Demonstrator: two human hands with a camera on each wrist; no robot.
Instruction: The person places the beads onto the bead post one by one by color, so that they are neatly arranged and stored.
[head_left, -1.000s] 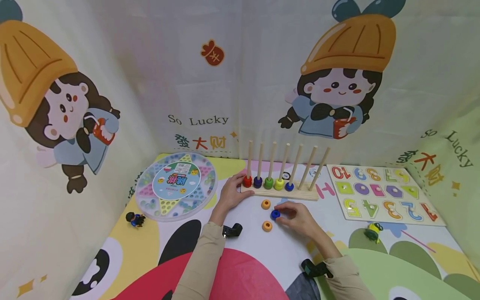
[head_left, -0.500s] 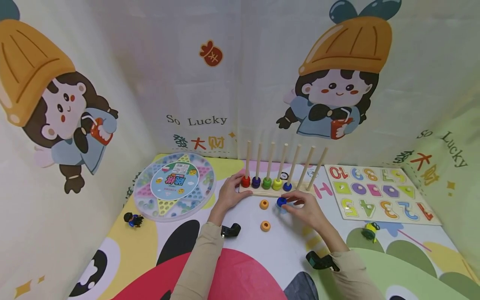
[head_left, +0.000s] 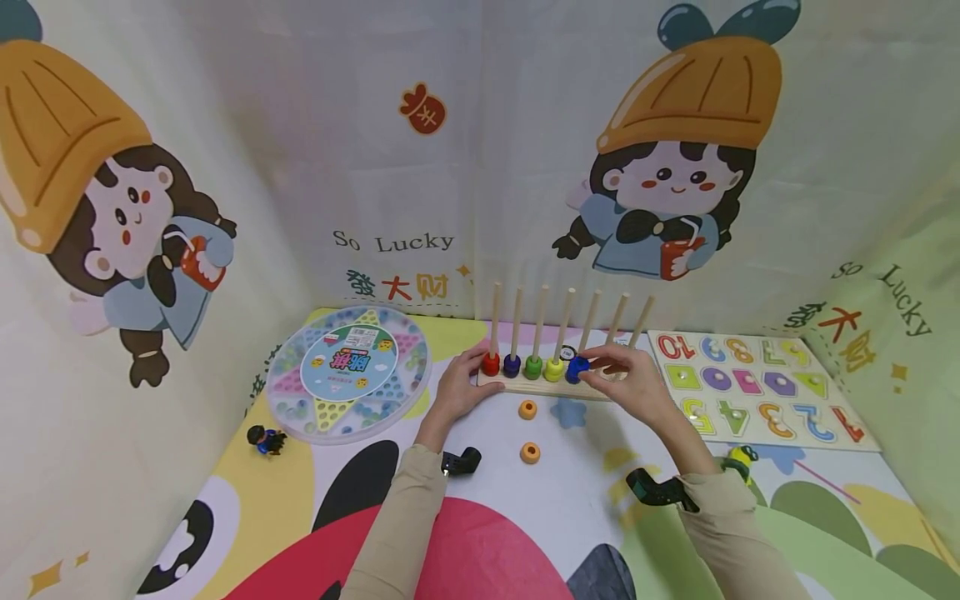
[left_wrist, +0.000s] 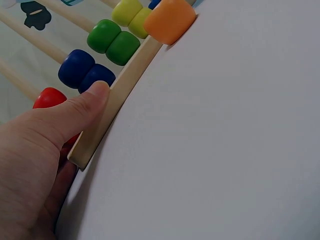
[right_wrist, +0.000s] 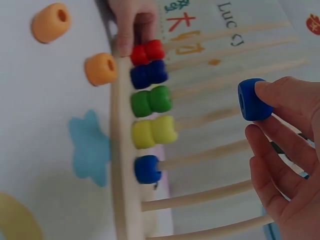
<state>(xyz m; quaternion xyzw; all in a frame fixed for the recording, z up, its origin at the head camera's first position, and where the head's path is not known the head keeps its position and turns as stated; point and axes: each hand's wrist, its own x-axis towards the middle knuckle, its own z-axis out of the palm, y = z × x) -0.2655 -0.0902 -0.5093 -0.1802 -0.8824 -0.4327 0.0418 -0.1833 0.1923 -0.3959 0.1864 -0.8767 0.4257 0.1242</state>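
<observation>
A wooden bead-stacking rack with a row of upright pegs stands at the back of the table. My left hand grips its left end, thumb along the front of the base. From that end, the pegs carry paired red beads, dark blue beads, green beads and yellow beads. One blue bead sits low on the fifth peg; the last two are bare. My right hand pinches another blue bead between thumb and fingers, raised beside the fifth peg.
Two orange beads lie in front of the rack. A round Chinese checkers board is at left, with a small dark figure nearby. At right are a number puzzle board and a green-yellow toy. A printed curtain hangs behind.
My right hand has lifted the blue bead off the table, carrying it away from me and rightward to the fifth peg. My left hand stays on the rack's end.
</observation>
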